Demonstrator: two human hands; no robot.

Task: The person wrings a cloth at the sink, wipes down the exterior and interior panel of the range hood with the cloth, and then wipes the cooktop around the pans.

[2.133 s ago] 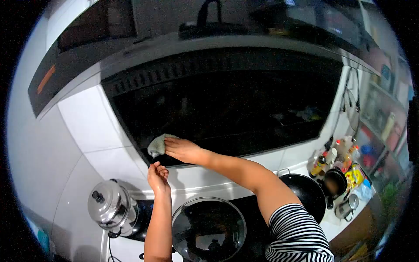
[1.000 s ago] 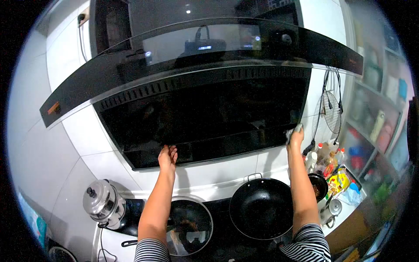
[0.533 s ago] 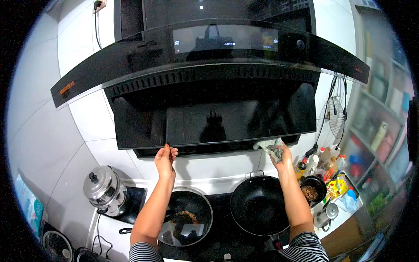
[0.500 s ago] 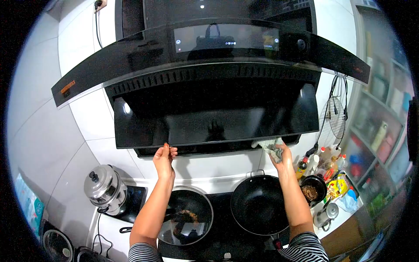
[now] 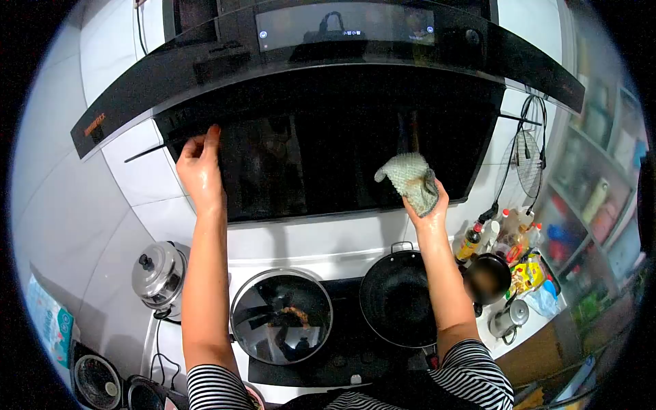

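Raised since the earlier frame, the left hand (image 5: 202,162) is now held up against the dark range hood (image 5: 184,75), fingers bent; whether anything is pinched cannot be told. By the right hand (image 5: 430,205), the cloth (image 5: 408,178) is gripped, above the wok (image 5: 393,301).

A kitchen, most likely in a home: a black range hood (image 5: 328,58) hangs on a white tiled wall (image 5: 154,188) above a black cooktop (image 5: 342,362). Around it are 1 glass-lidded pan (image 5: 281,316), 1 open wok (image 5: 400,298), 1 lidded steel steamer pot (image 5: 158,277), and a white worktop (image 5: 526,333) crowded with condiment bottles (image 5: 469,242) and food packets (image 5: 526,276).
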